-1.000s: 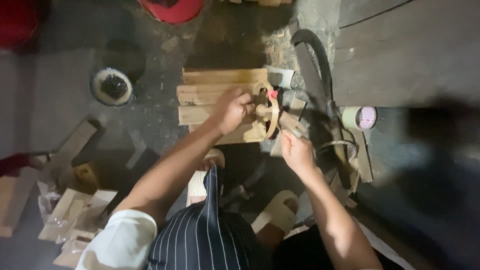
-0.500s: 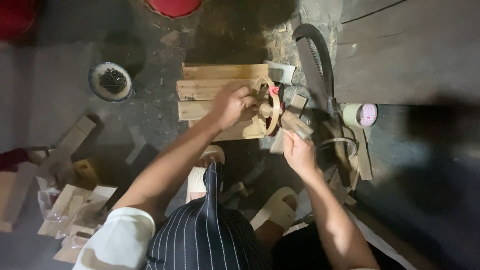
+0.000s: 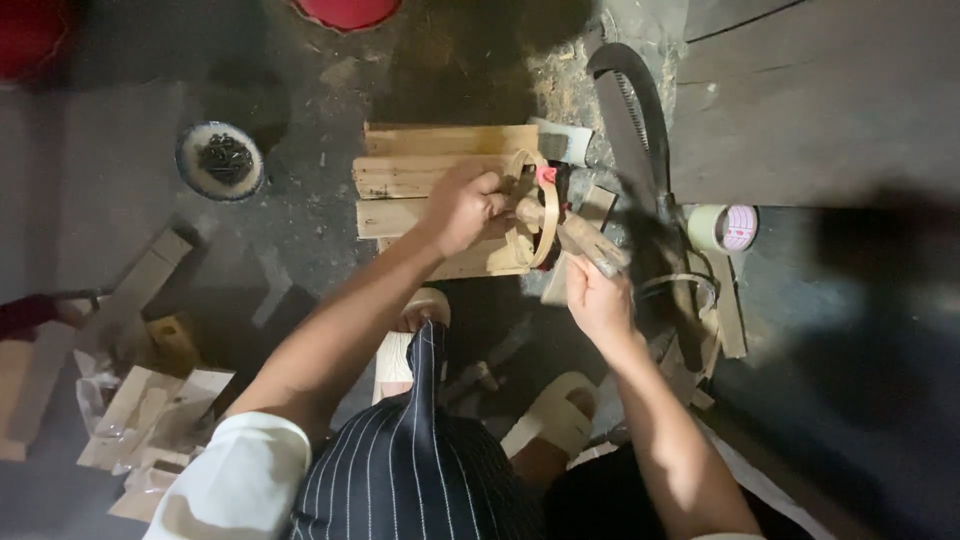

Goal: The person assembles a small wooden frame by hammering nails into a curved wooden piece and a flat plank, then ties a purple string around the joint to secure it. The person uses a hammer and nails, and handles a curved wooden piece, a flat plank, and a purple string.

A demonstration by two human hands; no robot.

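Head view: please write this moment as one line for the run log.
left hand: gripping bent wooden strip on stacked planks | right hand: holding wooden-handled tool | nearby: tape roll, bowl

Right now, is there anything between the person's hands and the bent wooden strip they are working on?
Nothing visible does. The left hand already grips the wood beside the bent wooden strip, and the right hand holds a wooden handle that reaches the strip. The stacked wooden boards lie under the work, not between.
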